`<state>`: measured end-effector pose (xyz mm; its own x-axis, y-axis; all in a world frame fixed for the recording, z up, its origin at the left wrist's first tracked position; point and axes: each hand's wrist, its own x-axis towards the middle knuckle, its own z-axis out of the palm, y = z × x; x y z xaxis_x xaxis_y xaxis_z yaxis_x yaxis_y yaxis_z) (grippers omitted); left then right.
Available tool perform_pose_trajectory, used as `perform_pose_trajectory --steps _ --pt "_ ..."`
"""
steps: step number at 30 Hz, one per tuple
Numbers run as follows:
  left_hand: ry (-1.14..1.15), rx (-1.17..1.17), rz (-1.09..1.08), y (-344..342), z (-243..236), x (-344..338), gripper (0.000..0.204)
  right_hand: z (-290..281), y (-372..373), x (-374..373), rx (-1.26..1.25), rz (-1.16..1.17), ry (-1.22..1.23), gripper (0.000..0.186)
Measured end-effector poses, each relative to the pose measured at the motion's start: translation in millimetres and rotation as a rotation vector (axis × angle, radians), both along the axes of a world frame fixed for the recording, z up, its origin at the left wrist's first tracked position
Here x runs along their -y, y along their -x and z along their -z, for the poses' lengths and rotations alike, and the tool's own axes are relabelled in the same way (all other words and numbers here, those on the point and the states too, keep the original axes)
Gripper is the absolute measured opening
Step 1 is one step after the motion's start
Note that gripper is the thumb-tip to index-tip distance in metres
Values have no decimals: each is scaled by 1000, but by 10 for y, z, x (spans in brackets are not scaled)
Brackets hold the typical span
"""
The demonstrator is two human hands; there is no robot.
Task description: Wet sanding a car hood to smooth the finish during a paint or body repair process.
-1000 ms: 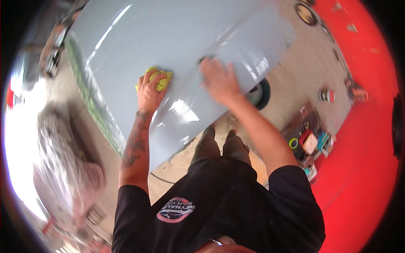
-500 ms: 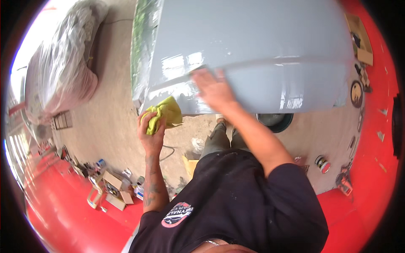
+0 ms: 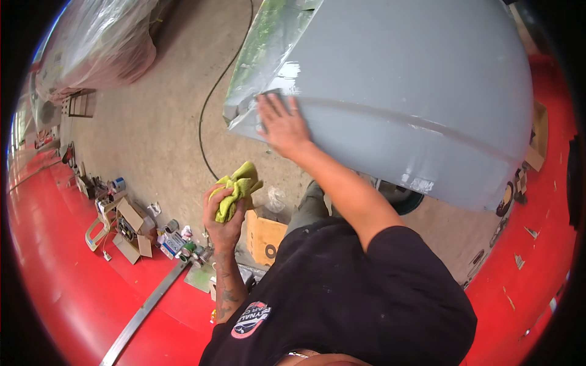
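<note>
My left hand is closed around a crumpled yellow-green cloth, held in the air off the panel's near left corner. Flat on the large grey body panel, my right hand has its fingers stretched out. Under those fingers a dark grey piece, apparently sandpaper, shows only at its edges, pressed to the panel. Wet, shiny patches lie on the panel near that hand and along its near edge. Green masking with clear film covers the part along the panel's left side.
A film-covered bulky object stands at the far left. A black hose crosses the concrete floor. Lower left, an opened carton, cans and a long metal bar lie on red flooring. Below the panel is a dark tub.
My right hand has slid left along the panel with the dark piece, toward its near left corner. My view has shifted left. The left hand still holds the cloth, now farther from the panel.
</note>
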<state>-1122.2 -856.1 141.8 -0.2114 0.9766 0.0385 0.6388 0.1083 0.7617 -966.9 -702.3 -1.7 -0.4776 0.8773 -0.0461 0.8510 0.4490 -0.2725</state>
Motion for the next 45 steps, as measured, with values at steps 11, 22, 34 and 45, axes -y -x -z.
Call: perform_pose_trajectory --steps 11,22,34,45 --pt "-24 272 165 -58 -158 -324 32 -100 -2552 393 301 726 -101 70" --pt "-231 251 439 -1221 -104 -1525 32 13 -846 838 -93 417 -43 74" --pt "147 479 824 -3090 -77 -1377 24 -17 -1904 1142 82 1191 259 69" --pt "-385 -240 1159 -2808 505 -1947 36 -184 -3781 2201 125 1571 -41 73"
